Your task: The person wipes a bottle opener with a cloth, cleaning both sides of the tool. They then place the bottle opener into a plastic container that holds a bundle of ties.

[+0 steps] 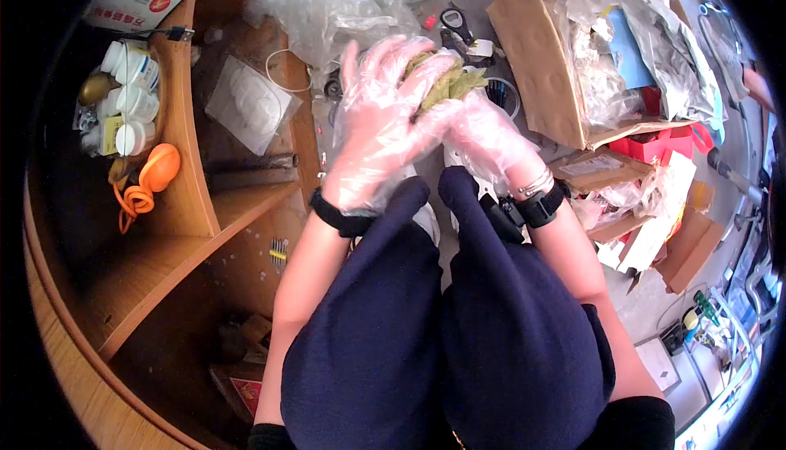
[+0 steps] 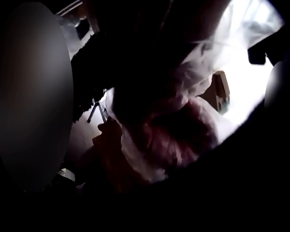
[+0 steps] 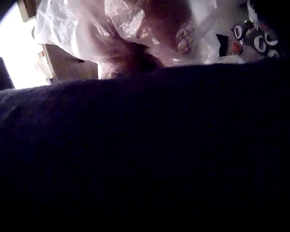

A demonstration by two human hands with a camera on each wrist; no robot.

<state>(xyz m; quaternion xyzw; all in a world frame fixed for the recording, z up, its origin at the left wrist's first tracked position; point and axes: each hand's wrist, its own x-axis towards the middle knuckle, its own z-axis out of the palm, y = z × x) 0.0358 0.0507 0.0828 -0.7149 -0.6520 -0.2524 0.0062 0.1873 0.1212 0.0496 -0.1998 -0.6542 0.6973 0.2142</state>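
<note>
A yellowish-green, leafy clump (image 1: 449,83) sits between two hands in clear plastic gloves, in front of the knees. My left hand (image 1: 381,118) lies over its left side, with thumb and forefinger on either side of the leaves and the outer fingers spread. From the right, my right hand (image 1: 491,139) holds the clump; its fingertips are hidden behind the leaves and the left hand. In the dark left wrist view, crumpled glove plastic (image 2: 198,72) shows around a hand. Dark cloth (image 3: 145,154) blocks most of the right wrist view, below gloved fingers (image 3: 125,24).
A wooden cabinet (image 1: 205,229) on the left holds white bottles (image 1: 135,98) and an orange cord (image 1: 160,167). Clear plastic bags (image 1: 327,0) lie beyond the hands. At right stands a cardboard box (image 1: 532,57) full of packaging, with flattened cartons (image 1: 602,170) near it.
</note>
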